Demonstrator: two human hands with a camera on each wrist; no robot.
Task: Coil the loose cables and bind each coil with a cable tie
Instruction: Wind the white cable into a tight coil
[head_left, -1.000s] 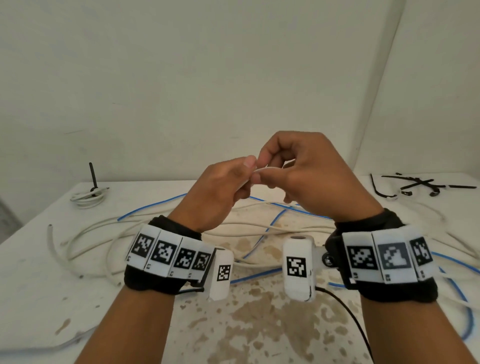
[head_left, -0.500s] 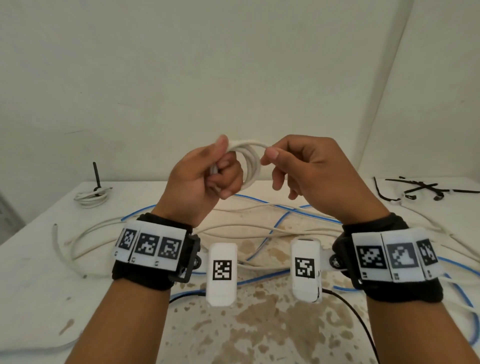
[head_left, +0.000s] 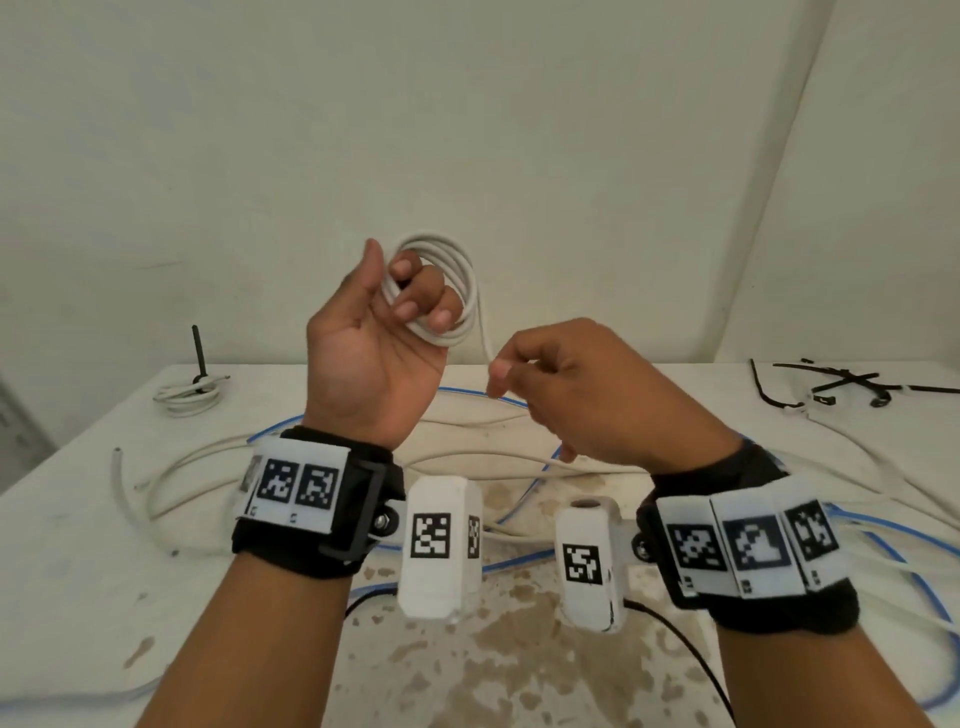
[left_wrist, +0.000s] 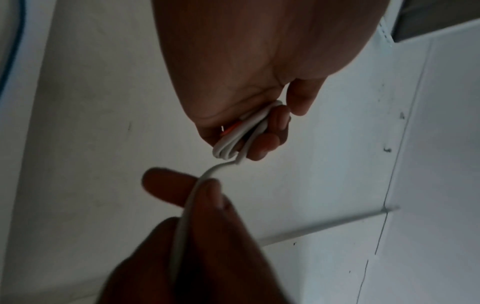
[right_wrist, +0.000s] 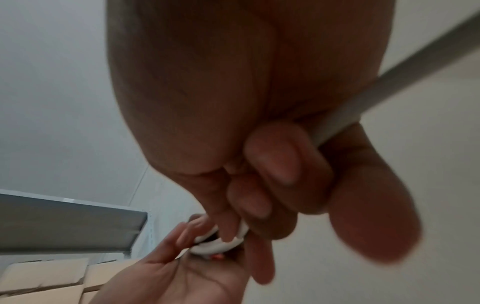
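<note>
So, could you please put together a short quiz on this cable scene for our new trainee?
1. True or false: the left hand holds a white coil raised above the table.
2. What does the right hand pinch? A) a black cable tie B) the white cable's loose strand C) nothing
3. Fill in: the spare black cable ties lie at the table's far ____ corner.

Key:
1. True; the fingers curl through the coil.
2. B; the strand runs from the coil into the right hand's grip.
3. right; the already bound coil lies at the far left.
</note>
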